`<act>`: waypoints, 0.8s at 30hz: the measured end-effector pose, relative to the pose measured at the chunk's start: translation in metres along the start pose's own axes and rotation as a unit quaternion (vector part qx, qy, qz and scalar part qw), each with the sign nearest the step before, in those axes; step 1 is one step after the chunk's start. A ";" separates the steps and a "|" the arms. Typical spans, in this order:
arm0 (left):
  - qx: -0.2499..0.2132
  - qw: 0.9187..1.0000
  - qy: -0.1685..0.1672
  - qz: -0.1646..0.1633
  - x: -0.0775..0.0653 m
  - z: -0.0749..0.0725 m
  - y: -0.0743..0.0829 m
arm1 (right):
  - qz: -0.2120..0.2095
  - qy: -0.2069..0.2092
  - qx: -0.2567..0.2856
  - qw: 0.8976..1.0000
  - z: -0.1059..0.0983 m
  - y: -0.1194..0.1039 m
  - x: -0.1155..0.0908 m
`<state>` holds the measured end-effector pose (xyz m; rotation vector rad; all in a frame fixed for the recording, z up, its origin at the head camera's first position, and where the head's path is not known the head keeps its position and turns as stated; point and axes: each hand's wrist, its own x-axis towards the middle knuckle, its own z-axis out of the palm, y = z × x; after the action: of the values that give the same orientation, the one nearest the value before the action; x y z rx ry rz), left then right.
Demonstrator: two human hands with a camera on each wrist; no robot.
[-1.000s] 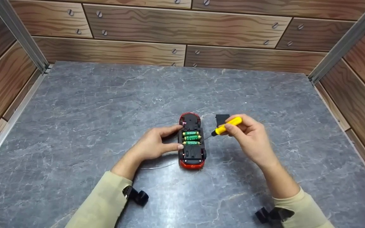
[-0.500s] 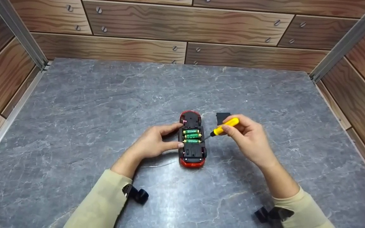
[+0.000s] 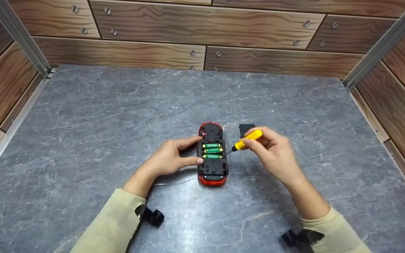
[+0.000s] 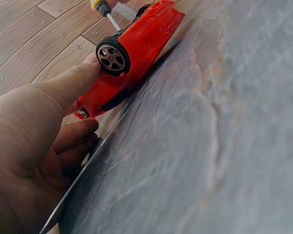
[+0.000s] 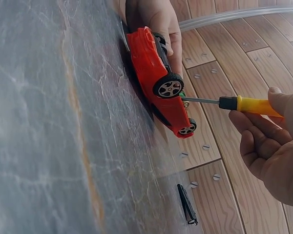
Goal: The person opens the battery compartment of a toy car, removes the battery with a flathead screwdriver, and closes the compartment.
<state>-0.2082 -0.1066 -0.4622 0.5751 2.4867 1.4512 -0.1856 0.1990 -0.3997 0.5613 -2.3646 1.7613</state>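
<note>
A red toy car [image 3: 213, 169] lies upside down, its black underside up and its battery compartment uncovered. Three green batteries [image 3: 212, 151] sit in it side by side. My left hand [image 3: 167, 158] holds the car by its left side, thumb by one wheel [image 4: 113, 56] and index finger farther forward. Between thumb and fingers, my right hand [image 3: 276, 153] grips a yellow screwdriver [image 3: 248, 140] with a black collar. Its metal shaft [image 5: 200, 100] slants down to the right end of the nearest battery; in the right wrist view the tip is hidden behind the car.
A black battery cover [image 3: 246, 130] lies right of the car, partly behind the right hand. A thin wire-like line [image 3: 176, 183] runs along the grey marbled table [image 3: 118, 105] from the car toward the left wrist. Wood-patterned walls [image 3: 153, 24] enclose the table.
The right hand and screwdriver have shifted slightly left toward the car. The nearest battery shows more of its green wrap than a second ago. The left hand keeps its hold.
</note>
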 end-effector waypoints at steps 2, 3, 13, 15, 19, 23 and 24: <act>-0.001 1.000 0.000 -0.002 0.000 0.000 0.000 | -0.001 -0.001 -0.002 1.000 0.001 0.000 0.000; -0.001 1.000 -0.001 -0.004 0.000 0.000 0.001 | -0.002 -0.001 -0.003 1.000 0.001 0.000 0.000; -0.001 1.000 -0.004 -0.013 -0.001 -0.001 0.002 | -0.003 -0.001 -0.004 1.000 0.002 0.000 0.000; -0.001 1.000 -0.004 -0.011 -0.001 -0.001 0.002 | -0.002 -0.001 -0.004 1.000 0.002 0.000 0.000; -0.001 1.000 -0.003 -0.003 -0.001 -0.001 0.002 | 0.001 -0.002 0.004 1.000 0.002 0.000 0.000; -0.001 1.000 -0.001 0.004 0.000 -0.001 0.002 | 0.003 -0.003 0.011 1.000 0.002 0.000 0.000; -0.001 1.000 -0.002 0.004 0.000 0.000 0.001 | 0.001 -0.003 0.009 1.000 0.002 0.000 0.000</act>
<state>-0.2081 -0.1063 -0.4607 0.5863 2.4830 1.4542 -0.1852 0.1976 -0.4004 0.5658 -2.3564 1.7859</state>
